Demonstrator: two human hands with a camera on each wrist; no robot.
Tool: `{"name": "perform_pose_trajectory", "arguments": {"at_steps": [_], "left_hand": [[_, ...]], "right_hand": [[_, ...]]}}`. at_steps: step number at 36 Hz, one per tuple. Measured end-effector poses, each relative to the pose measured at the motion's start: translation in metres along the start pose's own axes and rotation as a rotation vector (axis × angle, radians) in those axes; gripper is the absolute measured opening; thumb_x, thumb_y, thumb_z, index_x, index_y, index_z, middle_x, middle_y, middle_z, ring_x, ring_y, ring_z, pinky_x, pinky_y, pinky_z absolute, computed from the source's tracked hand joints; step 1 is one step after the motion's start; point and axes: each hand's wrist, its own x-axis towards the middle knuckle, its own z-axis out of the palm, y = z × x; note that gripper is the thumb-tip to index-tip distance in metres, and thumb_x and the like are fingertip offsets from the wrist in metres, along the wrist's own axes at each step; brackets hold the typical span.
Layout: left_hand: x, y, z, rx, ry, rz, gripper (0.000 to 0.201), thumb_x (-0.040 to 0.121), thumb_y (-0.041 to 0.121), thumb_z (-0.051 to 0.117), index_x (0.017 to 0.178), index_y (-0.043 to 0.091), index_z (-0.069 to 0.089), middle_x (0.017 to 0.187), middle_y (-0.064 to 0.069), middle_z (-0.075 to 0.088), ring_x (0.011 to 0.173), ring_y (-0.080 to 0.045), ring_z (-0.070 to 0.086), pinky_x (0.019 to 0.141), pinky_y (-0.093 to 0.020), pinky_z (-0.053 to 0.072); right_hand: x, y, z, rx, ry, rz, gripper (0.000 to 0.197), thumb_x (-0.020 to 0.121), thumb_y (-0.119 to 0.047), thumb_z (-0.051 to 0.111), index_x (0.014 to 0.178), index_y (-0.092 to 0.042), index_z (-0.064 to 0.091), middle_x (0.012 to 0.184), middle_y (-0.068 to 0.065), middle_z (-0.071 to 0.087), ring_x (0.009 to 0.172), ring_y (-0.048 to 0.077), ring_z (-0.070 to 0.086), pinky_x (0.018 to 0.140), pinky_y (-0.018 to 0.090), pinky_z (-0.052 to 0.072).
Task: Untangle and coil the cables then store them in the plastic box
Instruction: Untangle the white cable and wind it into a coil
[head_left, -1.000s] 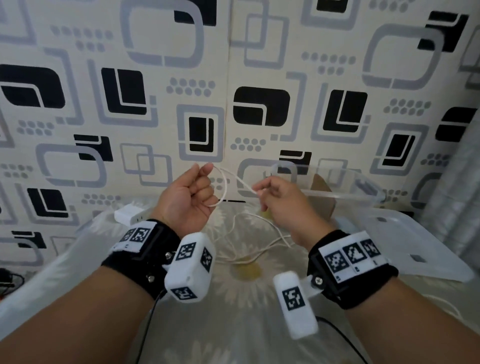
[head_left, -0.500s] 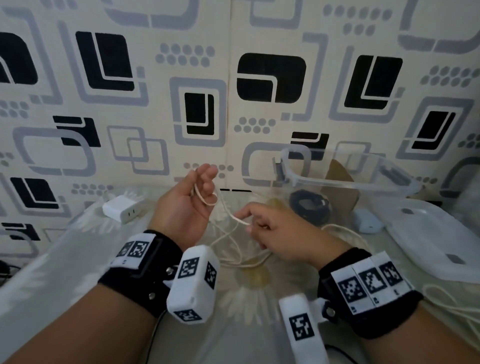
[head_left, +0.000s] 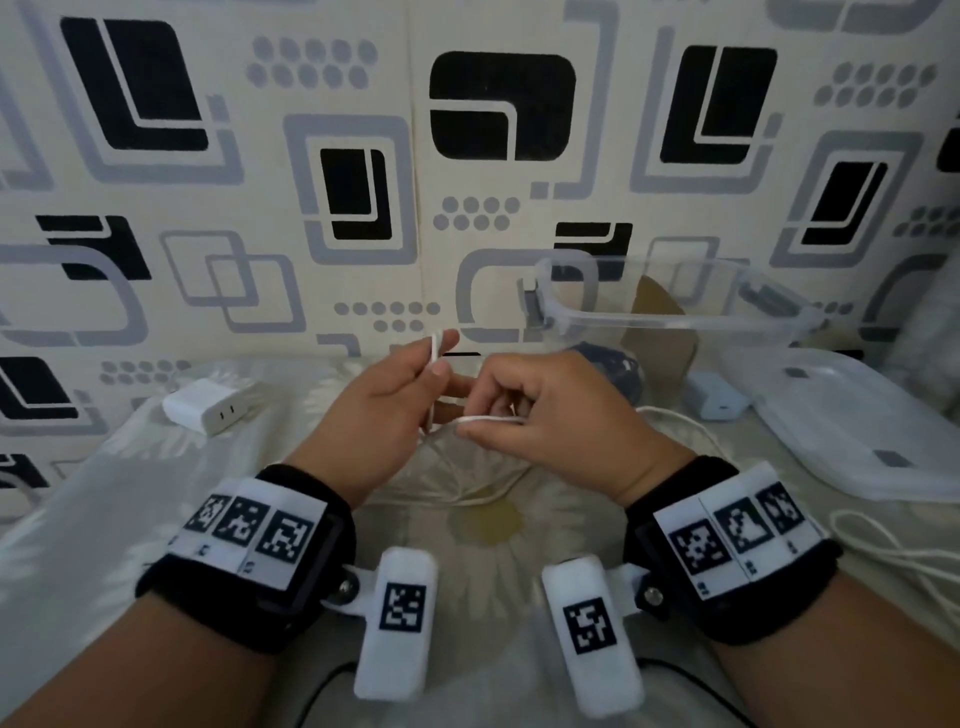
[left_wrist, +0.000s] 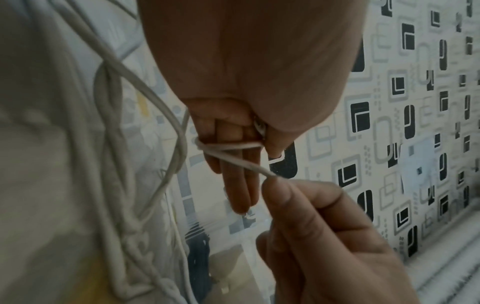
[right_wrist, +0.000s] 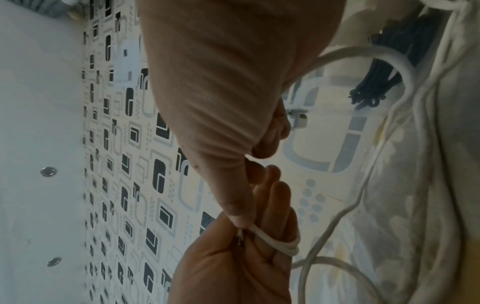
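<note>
both hands have drawn together: right hand (head_left: 545, 415) pinches the white cable (left_wrist: 233, 158), looping it around the left hand (head_left: 384, 410), whose thumb pins it.

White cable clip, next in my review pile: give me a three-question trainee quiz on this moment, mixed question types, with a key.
1. True or false: the white cable is wrapped around the fingers of the left hand.
2. Multiple choice: what does the right hand do? A) rests flat on the table B) pinches the white cable C) lifts the box lid
3. Short answer: what already lies inside the clear plastic box?

Key
1. True; the wrist views show turns around the extended fingers, the thumb pinning them.
2. B.
3. A dark coiled cable, seen through the box wall.
</note>
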Motion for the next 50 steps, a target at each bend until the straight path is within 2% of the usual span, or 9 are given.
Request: {"name": "perform_pose_trajectory", "arguments": {"at_steps": [3, 7, 11, 14, 20, 27, 39, 47, 50], "left_hand": [[-0.001, 0.001, 0.000, 0.099, -0.115, 0.000, 0.027, 0.103, 0.021, 0.042, 0.121, 0.013, 0.060, 0.093, -0.010, 0.073, 0.080, -0.027, 0.068, 0.086, -0.041, 0.054], [-0.007, 0.008, 0.004, 0.183, -0.185, -0.008, 0.028, 0.104, 0.019, 0.039, 0.096, 0.004, 0.062, 0.062, -0.004, 0.059, 0.056, -0.015, 0.049, 0.059, -0.022, 0.043], [-0.008, 0.010, 0.006, 0.192, -0.220, -0.055, 0.042, 0.103, 0.033, 0.033, 0.077, 0.006, 0.052, 0.056, 0.002, 0.044, 0.054, -0.010, 0.041, 0.074, -0.045, 0.048], [-0.006, 0.009, 0.004, 0.112, -0.263, -0.069, 0.040, 0.092, 0.042, 0.037, 0.072, 0.012, 0.054, 0.053, 0.005, 0.036, 0.048, -0.011, 0.033, 0.075, -0.042, 0.044], [-0.009, 0.004, -0.001, 0.118, -0.278, -0.070, 0.038, 0.087, 0.038, 0.048, 0.111, 0.017, 0.070, 0.052, 0.012, 0.034, 0.047, -0.007, 0.032, 0.066, -0.024, 0.045], [-0.008, 0.005, -0.001, -0.220, -0.266, -0.075, 0.034, 0.092, 0.034, 0.041, 0.089, 0.016, 0.070, 0.052, 0.008, 0.023, 0.043, -0.009, 0.020, 0.063, -0.024, 0.045], [-0.002, 0.013, -0.013, -0.714, -0.110, -0.120, 0.034, 0.099, 0.034, 0.033, 0.086, 0.013, 0.057, 0.053, 0.008, 0.009, 0.031, -0.002, 0.020, 0.055, -0.019, 0.045], [0.004, 0.009, -0.027, -0.862, -0.035, -0.070, 0.037, 0.101, 0.036, 0.031, 0.087, 0.016, 0.059, 0.044, 0.010, 0.020, 0.032, -0.006, 0.022, 0.059, -0.017, 0.045], [0.007, 0.008, -0.034, -0.915, 0.056, -0.045, 0.036, 0.100, 0.036, 0.034, 0.084, 0.016, 0.059, 0.042, 0.009, 0.026, 0.033, -0.007, 0.024, 0.060, -0.016, 0.046]], "right_hand": [[0.001, -0.004, -0.002, -0.024, 0.035, -0.046, 0.017, 0.076, -0.026, 0.079, 0.072, -0.019, 0.064, 0.063, -0.009, 0.066, 0.059, 0.007, 0.059, 0.058, 0.029, 0.050], [0.000, -0.002, -0.002, -0.022, 0.101, -0.048, 0.024, 0.072, -0.034, 0.080, 0.070, -0.022, 0.059, 0.059, -0.014, 0.057, 0.055, 0.006, 0.051, 0.055, 0.032, 0.048], [0.000, 0.004, -0.003, -0.028, 0.175, 0.007, 0.036, 0.066, -0.043, 0.083, 0.070, -0.020, 0.055, 0.058, -0.012, 0.054, 0.054, 0.006, 0.047, 0.052, 0.034, 0.046], [0.001, 0.008, -0.006, 0.005, 0.218, 0.062, 0.037, 0.066, -0.048, 0.079, 0.072, -0.018, 0.058, 0.060, -0.005, 0.058, 0.055, 0.008, 0.048, 0.053, 0.038, 0.046], [0.001, 0.024, -0.015, 0.319, 0.368, 0.186, 0.010, 0.082, -0.020, 0.074, 0.081, -0.017, 0.065, 0.068, 0.003, 0.056, 0.060, 0.018, 0.048, 0.056, 0.027, 0.043], [-0.002, 0.033, -0.004, 0.439, 0.280, 0.362, 0.008, 0.097, -0.024, 0.053, 0.091, -0.019, 0.051, 0.062, -0.002, 0.052, 0.052, 0.010, 0.045, 0.052, 0.026, 0.041], [-0.006, 0.044, 0.010, 0.431, 0.053, 0.451, 0.010, 0.099, -0.017, 0.048, 0.091, -0.014, 0.051, 0.072, 0.000, 0.062, 0.064, 0.015, 0.056, 0.075, 0.032, 0.047], [-0.009, 0.051, 0.015, 0.291, 0.025, 0.525, 0.021, 0.100, -0.026, 0.045, 0.090, -0.015, 0.060, 0.089, -0.009, 0.068, 0.097, 0.018, 0.060, 0.083, 0.023, 0.040], [-0.009, 0.054, 0.016, 0.253, 0.035, 0.553, 0.019, 0.100, -0.027, 0.046, 0.092, -0.016, 0.060, 0.088, -0.013, 0.065, 0.093, 0.017, 0.057, 0.079, 0.021, 0.039]]}}
